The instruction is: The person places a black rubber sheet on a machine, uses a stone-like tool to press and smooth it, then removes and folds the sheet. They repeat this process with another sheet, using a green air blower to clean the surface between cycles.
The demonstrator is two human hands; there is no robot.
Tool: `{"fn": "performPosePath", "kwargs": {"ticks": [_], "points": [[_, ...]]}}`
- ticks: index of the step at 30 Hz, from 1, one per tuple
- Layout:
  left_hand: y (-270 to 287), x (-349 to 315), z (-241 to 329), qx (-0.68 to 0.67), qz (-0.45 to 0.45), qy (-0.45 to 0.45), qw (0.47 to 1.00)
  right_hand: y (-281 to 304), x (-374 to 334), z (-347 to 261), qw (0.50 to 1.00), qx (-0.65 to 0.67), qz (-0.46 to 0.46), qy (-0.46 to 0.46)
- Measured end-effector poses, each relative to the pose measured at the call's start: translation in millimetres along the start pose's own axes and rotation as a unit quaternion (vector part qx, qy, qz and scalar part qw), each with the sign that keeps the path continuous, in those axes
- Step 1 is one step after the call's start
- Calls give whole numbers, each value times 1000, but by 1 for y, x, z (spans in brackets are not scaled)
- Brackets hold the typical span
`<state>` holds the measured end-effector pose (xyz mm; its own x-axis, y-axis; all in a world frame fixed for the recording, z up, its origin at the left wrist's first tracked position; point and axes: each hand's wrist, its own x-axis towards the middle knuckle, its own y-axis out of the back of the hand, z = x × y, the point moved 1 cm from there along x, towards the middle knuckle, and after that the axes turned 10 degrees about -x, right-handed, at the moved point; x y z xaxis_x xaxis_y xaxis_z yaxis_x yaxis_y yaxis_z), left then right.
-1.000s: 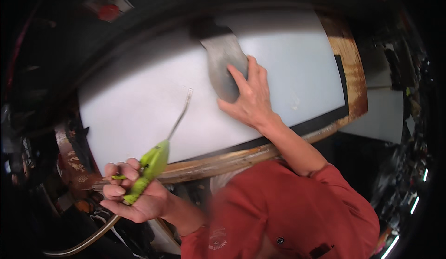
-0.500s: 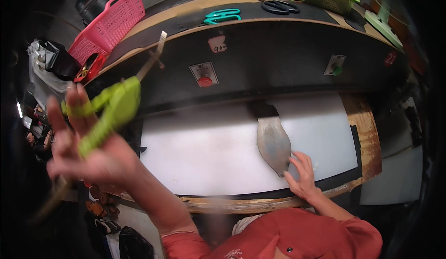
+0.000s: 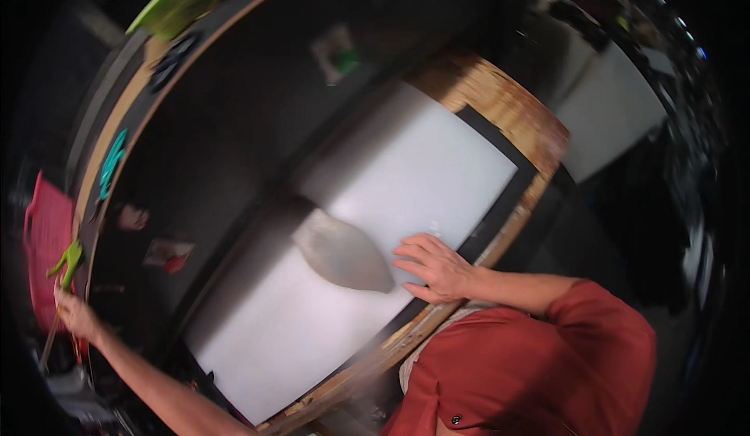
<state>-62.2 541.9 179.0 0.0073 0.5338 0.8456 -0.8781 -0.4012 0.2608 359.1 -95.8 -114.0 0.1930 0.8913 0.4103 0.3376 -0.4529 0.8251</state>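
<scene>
A flat grey, leaf-shaped piece (image 3: 344,255) lies on the white board (image 3: 437,166), its near tip close to my right hand. My right hand (image 3: 439,267) lies over the board's near edge, fingers stretched out and slightly spread, beside the piece and apart from it. Far to the left, my left hand (image 3: 76,313) is by the pink basket, its fingers closed at the lower end of a lime-green-handled tool (image 3: 70,262) that resembles scissors. Its fingers are small and blurred here. A thin brown stick (image 3: 50,344) shows just beside this hand.
A black machine front (image 3: 226,147) with a red button (image 3: 174,264) and a green button (image 3: 347,62) rises behind the board. On its ledge lie teal scissors (image 3: 113,162) and black scissors (image 3: 172,62), with a green basket (image 3: 176,2) farther along. The pink basket (image 3: 48,248) stands at far left.
The view has turned to the right. My left hand has moved away from me with the green-handled tool, toward the pink basket. My right hand's fingers have come off the grey piece's tip.
</scene>
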Motion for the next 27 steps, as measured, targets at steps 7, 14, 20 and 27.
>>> {"fn": "performPosePath", "kwargs": {"ticks": [7,14,20,27], "points": [[-10,-66,87,67,58,100,991,-13,2,0,997,-46,58,18],[-27,-266,236,3,5,135,991,-25,3,3,995,-24,98,12],[-91,-437,396,-227,-311,172,907,-1,-1,10,990,103,84,54],[-193,-563,595,-235,-475,126,838,152,-110,203,954,190,197,-122]]}}
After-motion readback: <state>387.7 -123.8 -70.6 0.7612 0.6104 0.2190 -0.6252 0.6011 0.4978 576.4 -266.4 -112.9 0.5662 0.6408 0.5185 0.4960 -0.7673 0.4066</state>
